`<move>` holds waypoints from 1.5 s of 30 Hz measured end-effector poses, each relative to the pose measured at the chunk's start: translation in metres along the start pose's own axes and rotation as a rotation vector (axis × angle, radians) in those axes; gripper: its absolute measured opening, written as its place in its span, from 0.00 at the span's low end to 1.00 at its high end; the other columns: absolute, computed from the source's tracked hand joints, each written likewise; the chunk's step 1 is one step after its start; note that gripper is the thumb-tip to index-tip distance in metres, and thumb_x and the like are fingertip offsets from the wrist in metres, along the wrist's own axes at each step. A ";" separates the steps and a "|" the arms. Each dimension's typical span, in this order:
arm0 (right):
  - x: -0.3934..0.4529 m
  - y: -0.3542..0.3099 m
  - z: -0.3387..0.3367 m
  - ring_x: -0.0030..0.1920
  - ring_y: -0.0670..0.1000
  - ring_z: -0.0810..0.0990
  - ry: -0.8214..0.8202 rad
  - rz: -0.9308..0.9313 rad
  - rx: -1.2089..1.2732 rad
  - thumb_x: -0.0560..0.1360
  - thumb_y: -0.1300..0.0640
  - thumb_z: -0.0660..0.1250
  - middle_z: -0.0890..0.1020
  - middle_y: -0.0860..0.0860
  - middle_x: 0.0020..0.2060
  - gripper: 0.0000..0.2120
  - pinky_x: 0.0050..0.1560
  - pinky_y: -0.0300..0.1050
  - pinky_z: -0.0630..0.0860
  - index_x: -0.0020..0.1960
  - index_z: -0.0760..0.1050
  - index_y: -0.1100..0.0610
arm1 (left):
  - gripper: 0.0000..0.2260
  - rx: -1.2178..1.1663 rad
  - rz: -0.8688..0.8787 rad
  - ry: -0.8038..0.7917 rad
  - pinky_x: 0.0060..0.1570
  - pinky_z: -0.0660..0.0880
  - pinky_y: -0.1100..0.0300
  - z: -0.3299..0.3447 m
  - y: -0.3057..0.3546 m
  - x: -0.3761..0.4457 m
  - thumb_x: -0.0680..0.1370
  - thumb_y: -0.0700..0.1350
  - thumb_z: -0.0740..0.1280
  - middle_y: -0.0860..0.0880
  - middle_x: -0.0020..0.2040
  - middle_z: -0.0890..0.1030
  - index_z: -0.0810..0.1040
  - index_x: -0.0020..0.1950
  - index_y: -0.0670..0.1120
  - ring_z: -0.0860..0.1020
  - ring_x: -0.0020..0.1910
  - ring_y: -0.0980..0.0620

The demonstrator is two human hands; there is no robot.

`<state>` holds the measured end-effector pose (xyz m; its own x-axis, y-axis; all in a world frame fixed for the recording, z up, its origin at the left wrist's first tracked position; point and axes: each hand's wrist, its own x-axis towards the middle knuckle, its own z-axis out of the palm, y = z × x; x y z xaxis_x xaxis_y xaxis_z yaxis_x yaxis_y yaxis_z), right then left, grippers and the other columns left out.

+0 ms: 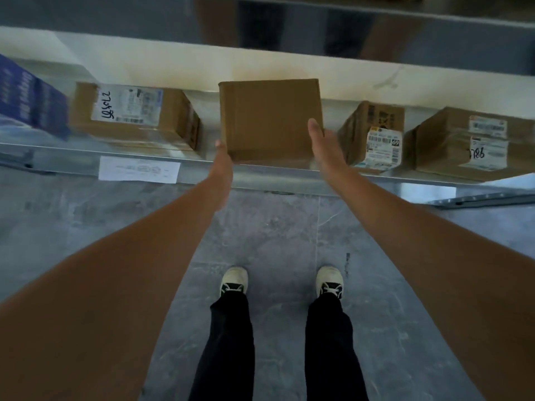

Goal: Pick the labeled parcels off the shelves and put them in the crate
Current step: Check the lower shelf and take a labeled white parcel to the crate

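A plain brown cardboard parcel (269, 120) with no label on its visible top face is held between both my hands, above the front edge of the metal shelf (72, 160). My left hand (223, 166) grips its lower left corner, fingers hidden beneath it. My right hand (324, 146) holds its right side, with the thumb lying up along the top edge and the fingers hidden. No crate is in view.
On the shelf are a labeled box (130, 111) on the left, a small labeled box (373, 134) and a flat labeled box (474, 140) on the right, and a blue carton (29, 96) at far left. A paper tag (139, 169) is stuck on the shelf edge. My feet stand on grey floor (275, 233).
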<state>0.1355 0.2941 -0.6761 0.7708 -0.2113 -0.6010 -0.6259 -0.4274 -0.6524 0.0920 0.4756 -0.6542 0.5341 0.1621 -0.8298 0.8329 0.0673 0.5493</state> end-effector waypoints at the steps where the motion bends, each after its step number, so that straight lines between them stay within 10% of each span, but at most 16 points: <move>1: -0.009 -0.001 0.004 0.48 0.49 0.72 0.007 0.007 0.009 0.77 0.30 0.51 0.73 0.47 0.48 0.24 0.55 0.50 0.67 0.54 0.71 0.49 | 0.31 0.020 -0.002 -0.033 0.75 0.48 0.50 -0.007 -0.001 -0.002 0.82 0.62 0.40 0.47 0.80 0.51 0.50 0.79 0.46 0.50 0.79 0.48; 5: -0.038 -0.004 0.023 0.69 0.56 0.71 0.112 -0.006 0.065 0.79 0.34 0.52 0.73 0.52 0.69 0.33 0.71 0.58 0.66 0.75 0.66 0.55 | 0.28 0.036 -0.018 -0.031 0.74 0.49 0.51 -0.033 0.007 -0.012 0.83 0.60 0.41 0.47 0.79 0.54 0.51 0.79 0.47 0.54 0.78 0.48; 15: -0.055 0.000 0.026 0.60 0.48 0.72 0.151 0.045 0.315 0.83 0.42 0.53 0.72 0.47 0.55 0.23 0.62 0.45 0.67 0.72 0.67 0.54 | 0.26 0.008 0.054 -0.005 0.74 0.52 0.53 -0.046 0.016 -0.004 0.84 0.57 0.45 0.48 0.78 0.58 0.55 0.79 0.46 0.57 0.77 0.49; 19: -0.064 -0.006 0.011 0.64 0.50 0.74 0.150 0.069 0.404 0.76 0.35 0.56 0.76 0.48 0.62 0.27 0.69 0.56 0.70 0.69 0.69 0.49 | 0.24 -0.043 0.102 0.031 0.73 0.57 0.52 -0.038 0.021 -0.008 0.84 0.56 0.48 0.47 0.75 0.65 0.62 0.77 0.47 0.62 0.75 0.49; 25: -0.063 -0.004 -0.015 0.49 0.49 0.79 0.134 0.106 0.593 0.79 0.36 0.58 0.83 0.53 0.49 0.25 0.57 0.49 0.76 0.54 0.79 0.56 | 0.18 -0.265 0.120 0.038 0.42 0.75 0.61 -0.040 0.036 -0.009 0.83 0.55 0.52 0.51 0.43 0.78 0.77 0.59 0.47 0.78 0.42 0.54; 35: -0.063 -0.006 -0.020 0.61 0.51 0.77 -0.008 0.187 0.624 0.78 0.31 0.53 0.78 0.50 0.63 0.33 0.59 0.49 0.73 0.72 0.70 0.53 | 0.19 -0.289 0.116 0.029 0.42 0.75 0.61 -0.043 0.040 -0.009 0.83 0.54 0.51 0.50 0.45 0.82 0.78 0.46 0.47 0.79 0.43 0.54; 45: -0.046 0.005 -0.016 0.54 0.51 0.82 0.029 0.253 0.813 0.80 0.46 0.62 0.83 0.57 0.53 0.18 0.55 0.40 0.76 0.56 0.78 0.61 | 0.15 -0.103 -0.019 -0.086 0.57 0.73 0.42 -0.048 0.049 -0.001 0.78 0.55 0.58 0.55 0.55 0.81 0.80 0.59 0.55 0.77 0.57 0.46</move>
<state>0.0988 0.2878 -0.6443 0.5922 -0.2424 -0.7684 -0.6617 0.3979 -0.6355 0.1251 0.5264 -0.6214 0.5326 0.0751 -0.8430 0.8260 0.1711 0.5371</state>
